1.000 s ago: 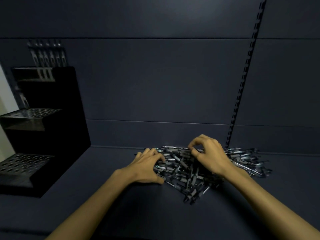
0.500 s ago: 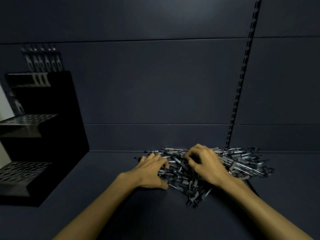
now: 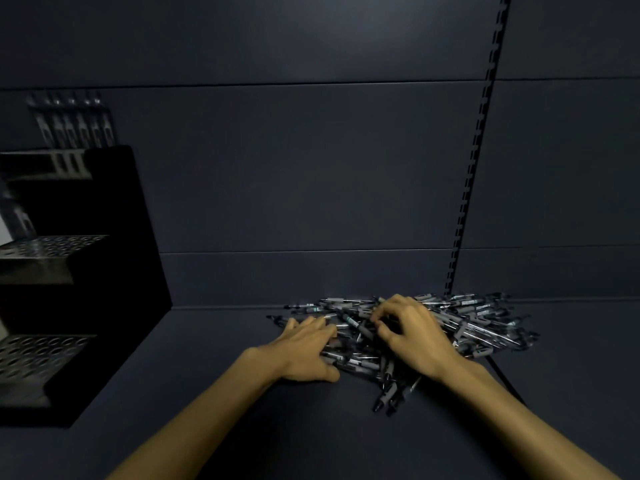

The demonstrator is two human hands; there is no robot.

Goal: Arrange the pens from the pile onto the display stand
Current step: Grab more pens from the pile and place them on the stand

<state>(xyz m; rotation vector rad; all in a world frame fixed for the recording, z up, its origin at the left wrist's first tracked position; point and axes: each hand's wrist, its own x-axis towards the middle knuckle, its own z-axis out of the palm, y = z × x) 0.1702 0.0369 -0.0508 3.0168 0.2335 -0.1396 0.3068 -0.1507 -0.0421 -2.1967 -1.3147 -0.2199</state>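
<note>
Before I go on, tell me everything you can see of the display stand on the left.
The display stand is black, stepped in three tiers, and looks like glossy plastic. It stands upright on the dark shelf at the left, against the back wall. The lower two steps have tops full of round holes, which seem empty. A row of pens stands upright in the top tier. Its left side runs out of view. Neither hand touches it; the pile of pens lies apart, to its right.

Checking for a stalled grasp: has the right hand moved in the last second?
Yes. Against the foot of the slotted wall upright, the right hand has dropped lower, its fingertips now down among the pile of pens.
</note>
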